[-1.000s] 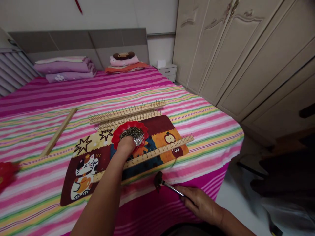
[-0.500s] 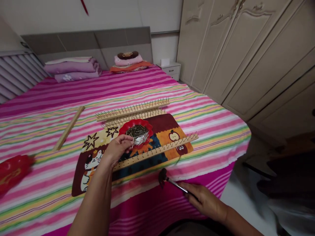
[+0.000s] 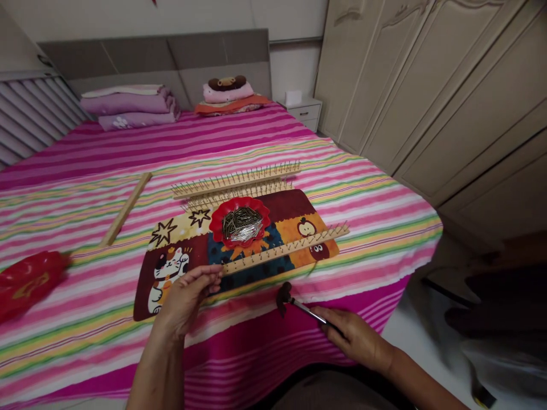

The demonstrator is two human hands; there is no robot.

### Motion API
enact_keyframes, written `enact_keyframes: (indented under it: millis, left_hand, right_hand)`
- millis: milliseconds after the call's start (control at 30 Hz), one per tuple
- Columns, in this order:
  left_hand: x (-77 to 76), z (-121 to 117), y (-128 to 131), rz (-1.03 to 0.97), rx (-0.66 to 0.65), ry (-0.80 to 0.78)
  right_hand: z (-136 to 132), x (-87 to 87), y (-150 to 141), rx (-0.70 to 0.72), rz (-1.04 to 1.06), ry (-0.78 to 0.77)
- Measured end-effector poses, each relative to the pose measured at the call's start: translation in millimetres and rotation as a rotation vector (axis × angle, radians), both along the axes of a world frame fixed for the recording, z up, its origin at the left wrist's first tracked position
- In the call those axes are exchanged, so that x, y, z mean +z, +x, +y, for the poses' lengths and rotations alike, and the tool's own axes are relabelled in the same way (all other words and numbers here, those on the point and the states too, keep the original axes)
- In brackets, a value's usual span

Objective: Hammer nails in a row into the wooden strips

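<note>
My left hand (image 3: 192, 293) is at the left end of a wooden strip (image 3: 273, 252), thumb and fingers pinched together on a nail that is mostly hidden by the fingertips. Nails stand up in a row along this strip, which lies across a patterned mat (image 3: 200, 250). Behind it, a red scalloped bowl (image 3: 216, 234) holds a heap of loose nails (image 3: 243, 223). Lower right, my right hand (image 3: 350, 333) grips a claw hammer (image 3: 299, 306) by its handle. The hammer's dark head points left, in front of the strip and apart from it.
Two more wooden strips (image 3: 235, 183) full of upright nails lie beyond the bowl. A bare wooden strip (image 3: 126, 210) and a red tray (image 3: 32, 279) lie to the left. Everything rests on a striped bed (image 3: 363, 205). Wardrobe doors (image 3: 384, 74) stand at the right.
My left hand has moved from the edge of the nail bowl toward me, to the left end of the near strip. My right hand still holds the hammer low, and the view has tilted slightly.
</note>
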State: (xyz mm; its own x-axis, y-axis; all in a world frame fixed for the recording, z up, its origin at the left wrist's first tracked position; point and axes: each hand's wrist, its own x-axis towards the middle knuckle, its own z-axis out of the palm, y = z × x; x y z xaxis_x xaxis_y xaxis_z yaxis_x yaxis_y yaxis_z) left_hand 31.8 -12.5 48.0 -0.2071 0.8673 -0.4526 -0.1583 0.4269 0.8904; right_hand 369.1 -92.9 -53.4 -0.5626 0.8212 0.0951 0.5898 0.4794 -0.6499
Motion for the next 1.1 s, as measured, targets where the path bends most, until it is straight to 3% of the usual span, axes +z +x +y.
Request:
enact_keyframes:
  millis: [167,400,600,867,1100]
  left_hand:
    - [-11.8,-8.2,5.0,-0.007,0.014,0.013]
    - [-28.5,0.1,20.2,0.134,0.202,0.146]
    - [-45.7,2.9,33.3,0.248,0.276,0.202]
    - [-44.3,5.7,41.2,0.369,0.209,0.173]
    - [-59.0,3.7,38.3,0.659,0.108,0.198]
  right_hand:
    - [-0.2,-0.5,0.0,-0.02,-0.023,0.002]
    - [-0.6,-4.3,0.4,-0.025,-0.033,-0.017]
    - [-1.2,-6.2,0.9,-0.033,-0.028,-0.023]
    - [-2.1,-4.4,0.9,-0.04,-0.027,-0.031]
    - [-2.3,-3.7,1.9,-0.052,0.037,-0.063]
